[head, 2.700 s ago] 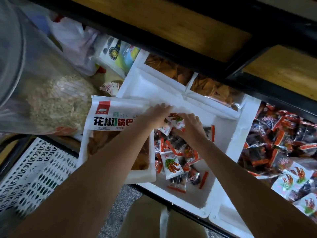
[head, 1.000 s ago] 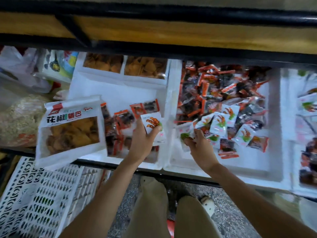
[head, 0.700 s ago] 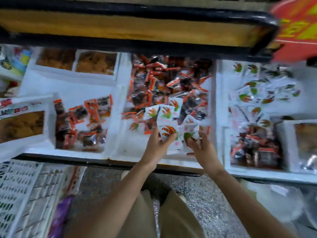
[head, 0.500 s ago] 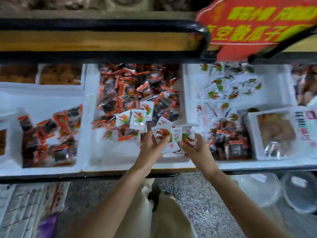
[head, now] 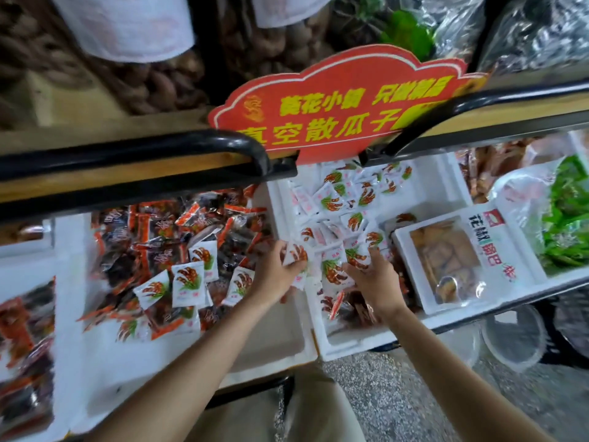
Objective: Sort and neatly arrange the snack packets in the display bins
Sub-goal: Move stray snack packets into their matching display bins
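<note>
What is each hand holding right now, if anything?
Left hand: closed on white snack packets.
Right hand: closed on another white packet.

A red scalloped sign (head: 338, 103) with yellow Chinese lettering stands at the front of the upper shelf. It sits between two black rails: one rail (head: 134, 151) curves down at its left, and the other (head: 478, 103) slants up to the right. Under the left rail runs a wooden shelf edge (head: 127, 176). Above it lie clear bags of brown oblong nuts or fruits (head: 153, 81), each with a white label (head: 127, 23). Further right are something green in plastic (head: 411, 33), too blurred to name, and dark shiny bags (head: 535, 33). Below, the floor (head: 398, 393) is grey and speckled. A clear round tub (head: 513, 333) sits on it at the lower right.
</note>
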{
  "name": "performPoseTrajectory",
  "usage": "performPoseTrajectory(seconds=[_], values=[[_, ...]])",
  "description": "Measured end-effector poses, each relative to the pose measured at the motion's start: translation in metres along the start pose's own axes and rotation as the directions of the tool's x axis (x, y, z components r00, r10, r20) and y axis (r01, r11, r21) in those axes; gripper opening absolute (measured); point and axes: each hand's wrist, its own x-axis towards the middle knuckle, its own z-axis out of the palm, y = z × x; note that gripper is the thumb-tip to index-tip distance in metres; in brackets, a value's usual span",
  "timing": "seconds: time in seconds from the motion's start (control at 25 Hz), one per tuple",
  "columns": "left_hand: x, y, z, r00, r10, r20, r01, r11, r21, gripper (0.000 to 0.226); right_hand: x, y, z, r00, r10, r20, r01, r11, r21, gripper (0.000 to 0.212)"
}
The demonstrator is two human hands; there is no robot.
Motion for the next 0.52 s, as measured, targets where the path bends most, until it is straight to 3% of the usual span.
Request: performPoseTrajectory(seconds=[0.12,0.24,0.44,0.52], values=[[0.033,0.024,0.018,1.000,-0.004,0.030,0.002,0.998,0.066,0.052,0.044,0.004,-0.023,1.000,-0.013,0.006,0.014,0.990,-0.141,0.036],[0.063,0.048,0.038,1.000,0.025,-0.008,-0.023,0.984,0.179,0.056,0.084,-0.004,-0.047,0.999,-0.017,0.030,0.025,0.948,-0.316,0.025],[0.096,0.080,0.066,0.999,0.002,-0.034,0.005,0.976,0.220,0.058,0.125,-0.026,-0.077,0.997,-0.069,0.039,0.078,0.921,-0.381,0.032],[0.103,0.089,0.074,0.996,0.034,-0.078,-0.021,0.986,0.167,0.056,0.132,-0.027,-0.083,0.995,-0.096,0.025,0.099,0.965,-0.241,0.023]])
